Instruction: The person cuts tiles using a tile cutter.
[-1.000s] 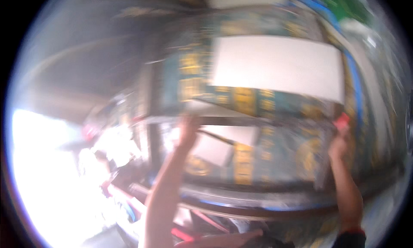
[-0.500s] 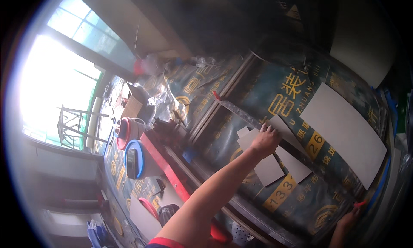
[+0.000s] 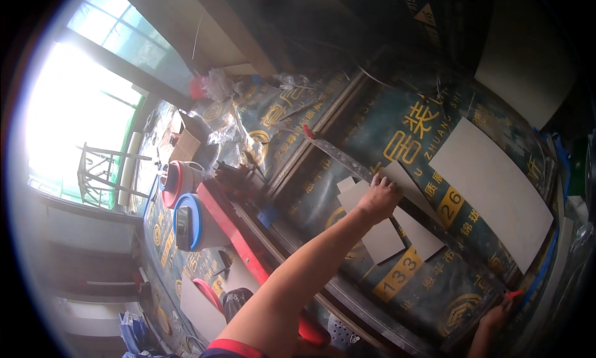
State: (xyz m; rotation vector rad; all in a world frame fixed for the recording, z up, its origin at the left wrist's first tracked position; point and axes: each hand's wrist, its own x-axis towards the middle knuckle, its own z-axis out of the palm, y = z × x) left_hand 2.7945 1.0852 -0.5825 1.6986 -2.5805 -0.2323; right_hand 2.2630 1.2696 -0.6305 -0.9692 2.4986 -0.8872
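My left hand (image 3: pixel 380 199) has its fingers closed over the middle of a long, dark straight bar (image 3: pixel 428 223), which has a red piece at each end. Pale flat cut pieces, one a notched slab (image 3: pixel 380 241) and another a narrower slab (image 3: pixel 417 232), lie by the bar and partly beneath it. At the bar's near right end, my right hand (image 3: pixel 494 314) is closed around the bar beside its red end piece (image 3: pixel 513 294). Its fingertips are partly hidden.
A large pale sheet (image 3: pixel 493 193) lies on the printed green floor covering (image 3: pixel 406 125) to the right. Left of my arm are a red beam (image 3: pixel 239 237), a blue-rimmed bucket (image 3: pixel 197 221) with a phone (image 3: pixel 183 227) on top, and a red-lidded bucket (image 3: pixel 172 184).
The whole view has shifted slightly, so things sit a little further left. Both hands keep their places on the bar, and the pale pieces have not visibly moved.
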